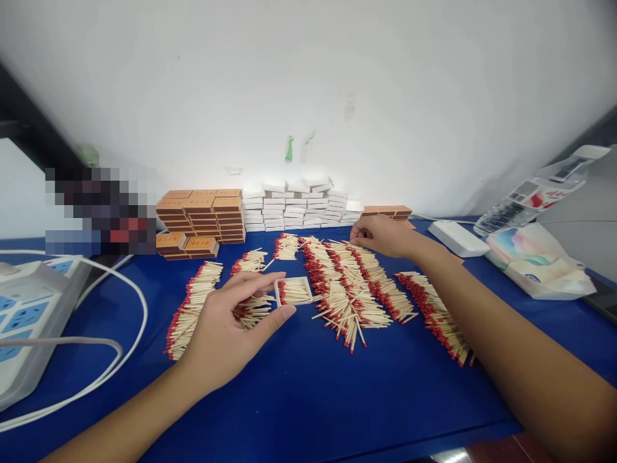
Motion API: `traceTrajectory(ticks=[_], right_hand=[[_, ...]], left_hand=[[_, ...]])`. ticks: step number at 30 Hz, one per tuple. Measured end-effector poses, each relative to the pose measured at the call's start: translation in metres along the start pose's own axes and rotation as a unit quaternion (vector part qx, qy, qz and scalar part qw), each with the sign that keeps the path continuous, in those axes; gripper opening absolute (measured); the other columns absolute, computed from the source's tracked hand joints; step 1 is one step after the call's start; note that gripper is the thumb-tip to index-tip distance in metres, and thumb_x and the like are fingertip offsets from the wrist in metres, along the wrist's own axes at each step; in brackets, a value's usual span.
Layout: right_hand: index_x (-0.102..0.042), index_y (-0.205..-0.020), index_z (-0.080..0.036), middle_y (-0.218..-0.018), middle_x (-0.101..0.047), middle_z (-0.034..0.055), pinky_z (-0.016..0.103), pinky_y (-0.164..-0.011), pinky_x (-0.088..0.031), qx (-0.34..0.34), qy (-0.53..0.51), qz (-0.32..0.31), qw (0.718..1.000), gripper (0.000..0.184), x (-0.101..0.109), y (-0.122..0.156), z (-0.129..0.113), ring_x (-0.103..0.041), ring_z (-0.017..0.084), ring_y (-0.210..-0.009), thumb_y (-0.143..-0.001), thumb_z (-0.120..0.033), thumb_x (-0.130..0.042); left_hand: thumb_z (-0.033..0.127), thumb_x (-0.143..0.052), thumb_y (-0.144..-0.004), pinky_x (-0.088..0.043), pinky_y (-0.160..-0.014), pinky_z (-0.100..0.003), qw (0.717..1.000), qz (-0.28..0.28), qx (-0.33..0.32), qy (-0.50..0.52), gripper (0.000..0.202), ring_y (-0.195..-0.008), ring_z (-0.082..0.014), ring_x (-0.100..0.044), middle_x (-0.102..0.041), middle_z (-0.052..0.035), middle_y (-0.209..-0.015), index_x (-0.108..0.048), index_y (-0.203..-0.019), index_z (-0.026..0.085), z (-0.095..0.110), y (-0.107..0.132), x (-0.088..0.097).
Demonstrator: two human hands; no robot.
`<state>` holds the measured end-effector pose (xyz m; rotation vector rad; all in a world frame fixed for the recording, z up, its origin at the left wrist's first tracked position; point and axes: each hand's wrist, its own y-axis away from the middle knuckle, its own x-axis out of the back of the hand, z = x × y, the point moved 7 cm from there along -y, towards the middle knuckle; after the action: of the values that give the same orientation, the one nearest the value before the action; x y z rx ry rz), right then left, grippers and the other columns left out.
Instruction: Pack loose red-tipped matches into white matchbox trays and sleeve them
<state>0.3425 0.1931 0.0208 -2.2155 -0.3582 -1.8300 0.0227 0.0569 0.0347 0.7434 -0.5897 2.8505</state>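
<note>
My left hand (230,316) is closed on a small white matchbox tray (294,300), thumb at its near side and fingers at its far side. Red-headed matches (294,292) lie side by side in the tray. My right hand (378,235) reaches to the far end of the match rows (359,270), its fingers bent together in a pinch. Whatever those fingertips hold is hidden. More matches (436,316) lie in a row under my right forearm, and others (197,308) beside my left hand.
White trays (289,209) are stacked along the wall, between orange matchbox sleeves (200,215) and a smaller orange stack (388,211). To the right are a white box (457,238), a tissue pack (540,262) and a plastic bottle (527,196). A power strip (36,315) with cables occupies the left.
</note>
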Motion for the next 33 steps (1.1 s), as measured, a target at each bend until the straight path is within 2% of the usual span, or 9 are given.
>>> traceTrajectory(ticks=[9, 14, 18, 21, 25, 29, 33], right_hand=[[-0.068, -0.085, -0.020, -0.086, -0.075, 0.0094, 0.034, -0.064, -0.042, -0.010, 0.003, 0.017, 1.000, 0.015, -0.003, -0.003, -0.002, -0.064, 0.022, -0.075, -0.094, -0.027, -0.059], [-0.064, -0.083, -0.020, -0.087, -0.074, 0.0108, 0.034, -0.064, -0.041, -0.022, 0.025, -0.001, 0.999, 0.018, -0.008, -0.005, -0.001, -0.061, 0.021, -0.073, -0.097, -0.026, -0.056], [-0.063, -0.084, -0.020, -0.088, -0.073, 0.0112, 0.035, -0.065, -0.040, -0.021, 0.008, 0.016, 1.000, 0.020, 0.002, -0.001, -0.008, -0.059, 0.021, -0.073, -0.100, -0.028, -0.054], [-0.064, -0.089, -0.021, -0.085, -0.069, 0.0087, 0.035, -0.064, -0.040, 0.000, -0.035, 0.056, 0.998, 0.022, 0.022, 0.009, -0.035, -0.057, 0.020, -0.071, -0.102, -0.035, -0.054], [-0.066, -0.094, -0.022, -0.085, -0.067, 0.0051, 0.033, -0.065, -0.040, 0.087, -0.148, 0.094, 0.981, 0.026, 0.042, 0.034, -0.106, -0.055, 0.018, -0.072, -0.103, -0.045, -0.059], [-0.065, -0.097, -0.021, -0.092, -0.066, 0.0024, 0.029, -0.068, -0.040, 0.180, -0.197, 0.078, 0.961, 0.021, 0.040, 0.057, -0.169, -0.056, 0.014, -0.077, -0.107, -0.038, -0.056], [-0.063, -0.099, -0.019, -0.101, -0.067, 0.0045, 0.029, -0.069, -0.040, 0.221, -0.148, 0.079, 0.961, 0.017, 0.030, 0.068, -0.194, -0.058, 0.015, -0.083, -0.109, -0.029, -0.055]], left_hand=[[0.048, -0.081, -0.086, -0.060, -0.084, -0.031, 1.000, -0.002, 0.012, 0.002, 0.040, -0.094, -0.0199, -0.070, -0.075, -0.0050, -0.109, -0.080, -0.122, 0.030, -0.001, 0.001, 0.000], [0.048, -0.082, -0.086, -0.060, -0.087, -0.031, 1.000, -0.001, 0.008, 0.005, 0.040, -0.096, -0.0206, -0.071, -0.075, -0.0055, -0.110, -0.080, -0.121, 0.029, 0.000, 0.000, 0.000], [0.048, -0.082, -0.086, -0.060, -0.085, -0.031, 1.000, 0.007, -0.005, -0.010, 0.039, -0.097, -0.0209, -0.071, -0.076, -0.0048, -0.111, -0.080, -0.121, 0.030, -0.001, -0.001, 0.001], [0.048, -0.082, -0.086, -0.060, -0.087, -0.031, 1.000, 0.015, -0.010, -0.018, 0.038, -0.098, -0.0205, -0.072, -0.076, -0.0039, -0.113, -0.080, -0.120, 0.031, -0.002, -0.001, 0.002], [0.046, -0.084, -0.085, -0.061, -0.089, -0.031, 0.999, 0.031, -0.010, -0.024, 0.037, -0.092, -0.0188, -0.073, -0.077, -0.0026, -0.111, -0.081, -0.118, 0.031, -0.003, -0.001, 0.005], [0.044, -0.086, -0.083, -0.062, -0.086, -0.029, 0.999, 0.045, -0.011, -0.014, 0.036, -0.094, -0.0185, -0.074, -0.078, -0.0015, -0.113, -0.081, -0.117, 0.032, -0.004, -0.001, 0.006], [0.044, -0.087, -0.082, -0.063, -0.080, -0.026, 0.998, 0.055, -0.007, -0.008, 0.036, -0.093, -0.0186, -0.075, -0.080, -0.0011, -0.110, -0.081, -0.116, 0.032, -0.004, 0.000, 0.006]])
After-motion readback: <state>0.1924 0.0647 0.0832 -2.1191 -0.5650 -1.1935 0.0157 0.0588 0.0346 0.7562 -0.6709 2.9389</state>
